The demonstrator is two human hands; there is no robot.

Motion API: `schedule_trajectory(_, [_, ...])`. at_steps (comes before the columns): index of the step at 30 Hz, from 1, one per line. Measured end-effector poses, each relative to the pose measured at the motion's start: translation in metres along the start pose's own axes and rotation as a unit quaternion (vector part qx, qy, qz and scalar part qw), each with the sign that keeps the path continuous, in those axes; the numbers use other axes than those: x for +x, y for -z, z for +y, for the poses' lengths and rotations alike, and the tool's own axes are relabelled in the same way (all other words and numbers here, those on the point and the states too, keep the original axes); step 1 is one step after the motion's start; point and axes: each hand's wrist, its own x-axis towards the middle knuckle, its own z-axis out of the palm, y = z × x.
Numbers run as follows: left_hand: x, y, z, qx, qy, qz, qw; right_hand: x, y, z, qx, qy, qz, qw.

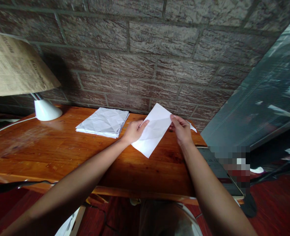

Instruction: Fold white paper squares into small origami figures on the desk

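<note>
Between my two hands a white sheet of paper (154, 131) is held above the wooden table, tilted, with faint creases across it. My left hand (134, 131) grips its left edge, thumb on top and fingers underneath. At the upper right corner my right hand (180, 127) pinches the sheet between thumb and fingers. A small white paper piece (192, 127) shows just beyond my right hand; how it lies is partly hidden. To the left of my left hand rests a stack of creased white paper (104, 121).
The wooden table (49, 147) stands against a brick wall (140, 72). A lamp with a newspaper-print shade (17, 68) and white base (46, 109) is at the left, its cord trailing off. A dark flat book-like object (216, 167) lies at the right edge, near a translucent panel (248, 95).
</note>
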Motion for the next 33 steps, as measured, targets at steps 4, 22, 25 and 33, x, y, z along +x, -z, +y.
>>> schedule_trajectory(4, [0.001, -0.004, -0.004, -0.045, 0.009, -0.016, 0.999, 0.001, 0.001, 0.001, -0.001, 0.027, 0.026, 0.999])
schedule_trajectory(22, [0.003, -0.004, -0.01, -0.081, 0.02, 0.105, 0.991, -0.025, -0.025, 0.005, -0.088, -0.052, -0.19, 0.976])
schedule_trajectory(25, [0.003, -0.004, -0.01, -0.137, 0.046, 0.063, 0.987, -0.022, -0.022, 0.007, -0.081, -0.055, -0.181, 0.979])
schedule_trajectory(33, [-0.001, -0.008, -0.007, -0.176, 0.069, 0.036, 0.981, -0.023, -0.019, 0.004, -0.025, -0.11, -0.187, 0.976])
